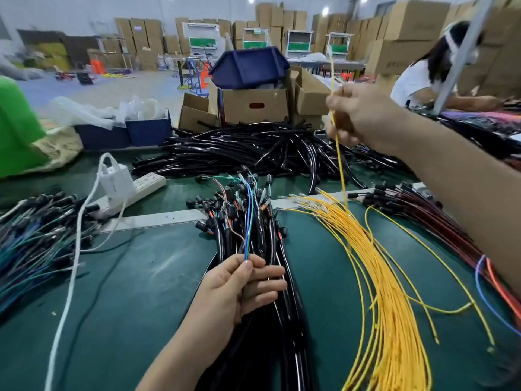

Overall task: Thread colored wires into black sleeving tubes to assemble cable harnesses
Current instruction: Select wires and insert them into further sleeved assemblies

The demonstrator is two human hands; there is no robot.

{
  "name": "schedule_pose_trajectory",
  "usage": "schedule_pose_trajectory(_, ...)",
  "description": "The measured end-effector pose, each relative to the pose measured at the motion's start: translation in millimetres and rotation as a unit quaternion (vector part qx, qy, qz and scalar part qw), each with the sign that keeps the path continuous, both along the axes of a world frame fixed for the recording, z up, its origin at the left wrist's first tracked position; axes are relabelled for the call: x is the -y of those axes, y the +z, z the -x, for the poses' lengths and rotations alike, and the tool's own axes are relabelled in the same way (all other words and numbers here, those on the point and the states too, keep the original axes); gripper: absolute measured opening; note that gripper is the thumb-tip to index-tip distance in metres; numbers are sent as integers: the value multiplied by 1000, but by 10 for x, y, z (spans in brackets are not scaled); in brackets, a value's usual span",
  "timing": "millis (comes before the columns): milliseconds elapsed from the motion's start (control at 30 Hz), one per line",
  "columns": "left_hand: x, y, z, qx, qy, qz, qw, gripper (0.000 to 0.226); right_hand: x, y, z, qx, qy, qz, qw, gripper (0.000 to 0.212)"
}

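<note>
Head view: your left hand (239, 289) grips a black tube (244, 294), blue and green wires (249, 221) sprouting above your thumb. Your right hand (363, 114) pinches one yellow wire (341, 170), which hangs below your fingers.

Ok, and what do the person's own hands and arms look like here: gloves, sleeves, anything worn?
The left hand and right hand are bare: no gloves, rings or tape visible. Both forearms are uncovered up to the frame edge, with no sleeve, watch or band in view.
</note>
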State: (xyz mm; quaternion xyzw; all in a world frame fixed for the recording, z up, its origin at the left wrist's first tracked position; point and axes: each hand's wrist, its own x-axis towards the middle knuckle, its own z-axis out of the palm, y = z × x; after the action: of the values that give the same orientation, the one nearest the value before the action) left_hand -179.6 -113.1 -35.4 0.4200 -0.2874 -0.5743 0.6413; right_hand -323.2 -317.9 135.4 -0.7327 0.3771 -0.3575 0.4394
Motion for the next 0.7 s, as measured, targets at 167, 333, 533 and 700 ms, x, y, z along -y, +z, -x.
schedule_pose_trajectory(167, 17, -31, -7, -26, -14, 0, 1000, 22, -333, 29, -325, 160, 104, -113, 975, 15)
schedule_pose_trajectory(333, -18, -52, -62, -48, -28, 5, 998, 28, -418, -341, -595, 121, 103, -136, 978, 18)
schedule_pose_trajectory(533, -37, -67, -157, -56, -68, -2, 996, 30, -252, -593, -665, 86, 65, -120, 987, 15)
schedule_pose_trajectory(700, -25, -93, -212, -77, -100, 2, 992, 29, -131, -820, -536, 51, 89, -233, 967, 13)
